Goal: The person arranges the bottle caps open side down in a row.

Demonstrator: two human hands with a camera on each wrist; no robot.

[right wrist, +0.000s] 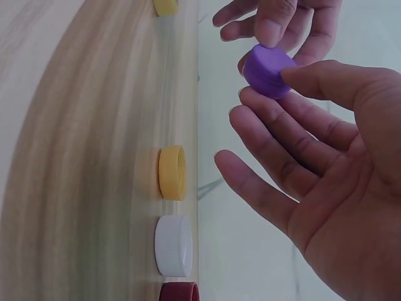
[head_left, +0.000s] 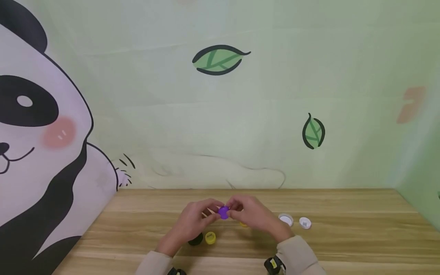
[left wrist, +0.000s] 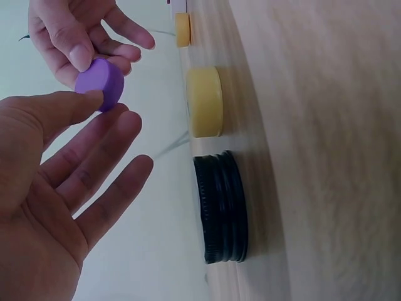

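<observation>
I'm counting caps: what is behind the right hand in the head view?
The edge of a yellow cap shows below the right hand, which covers the rest of that cap. Whether anything else lies behind cannot be seen there.

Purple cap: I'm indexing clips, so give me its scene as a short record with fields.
Item: purple cap, held off the table
Left hand: pinches the cap
Right hand: pinches it too
Near left hand: black lid, yellow cap beside it
Near right hand: second yellow cap, white cap, dark red piece cut off by the frame edge
Backdrop: pale green, printed panda
</observation>
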